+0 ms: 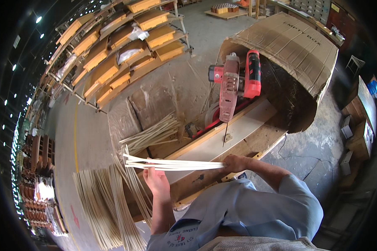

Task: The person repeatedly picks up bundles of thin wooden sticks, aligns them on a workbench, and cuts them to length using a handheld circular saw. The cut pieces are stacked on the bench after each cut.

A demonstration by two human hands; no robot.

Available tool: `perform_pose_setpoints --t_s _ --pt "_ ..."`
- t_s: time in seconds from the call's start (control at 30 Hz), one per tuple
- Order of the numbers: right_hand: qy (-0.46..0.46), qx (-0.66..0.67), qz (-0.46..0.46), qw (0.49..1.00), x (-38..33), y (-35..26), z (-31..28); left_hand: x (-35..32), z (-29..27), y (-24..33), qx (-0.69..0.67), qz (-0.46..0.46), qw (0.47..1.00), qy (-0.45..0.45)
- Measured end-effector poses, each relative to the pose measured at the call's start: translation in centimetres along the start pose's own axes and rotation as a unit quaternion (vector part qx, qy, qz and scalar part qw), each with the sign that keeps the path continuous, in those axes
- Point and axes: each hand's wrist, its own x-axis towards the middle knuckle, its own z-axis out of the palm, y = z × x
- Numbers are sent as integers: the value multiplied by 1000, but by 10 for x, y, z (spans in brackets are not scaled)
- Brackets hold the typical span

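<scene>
Holding a slim bundle of pale strips [188,165] level in front of us, we have it out over the near side of the worktop [255,140]. Our right hand [235,163] has its fingers clamped around the right end of the bundle. Our left hand [157,182] is at the other end, palm up, its fingers touching the strips; we cannot tell from this angle how firmly they close. Past that hand the strip ends fan slightly apart.

Just beyond the bundle, a long whitish board [255,119] runs slantwise from near left to far right along the worktop. Above it stands a red power saw [229,90] with a black grip on its right side. To the left of the saw, a loose pile of shorter strips [153,134] lies on the worktop. Near left, beside our left forearm, a thick heap of long strips [97,205] spreads toward us.

At the far right, a large cardboard box [289,50] lies with its open side toward the saw. Across the floor at the far left, a tiered rack [182,25] carries rows of orange-yellow wooden pieces [161,37].
</scene>
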Motion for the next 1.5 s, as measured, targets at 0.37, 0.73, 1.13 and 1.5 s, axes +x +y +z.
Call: perform_pose_setpoints --t_s 0.37,0.73,1.13,1.5 --pt "55 -86 3 995 -5 22 2 12 -8 3 -15 41 997 -61" --pt "69 -106 -18 992 -5 39 -3 0 -2 -1 -45 -54 995 -69" --pt "33 -89 3 996 -5 40 -9 -5 -12 -5 -55 -114 991 -47" --pt "160 -149 102 970 -16 46 -22 4 -36 45 373 309 858 174"
